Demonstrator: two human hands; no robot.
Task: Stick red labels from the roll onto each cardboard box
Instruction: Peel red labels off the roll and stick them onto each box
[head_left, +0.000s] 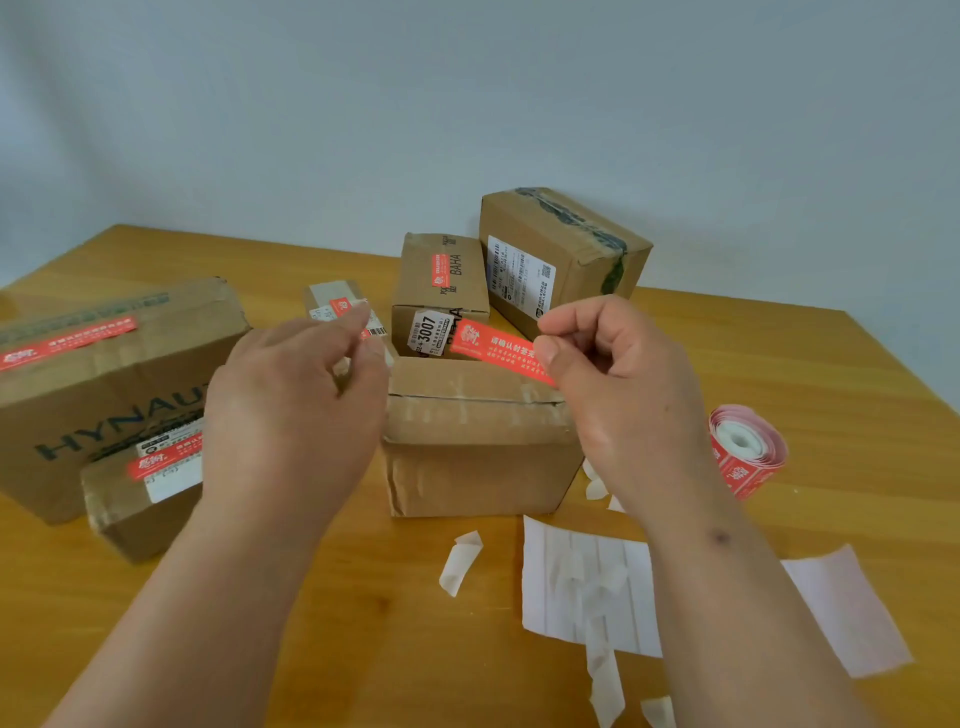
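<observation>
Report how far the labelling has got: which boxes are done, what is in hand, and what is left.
Done: red labels show on the big box, the box in front of it, the small far box and the BAHA box. In hand: the right hand pinches a peeled red label over the middle box; the left hand hovers beside it. Left: the middle box and the taped far box show none.

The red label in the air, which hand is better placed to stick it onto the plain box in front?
Right. The right hand already pinches the red label just above the plain box; the left hand holds no label.
</observation>
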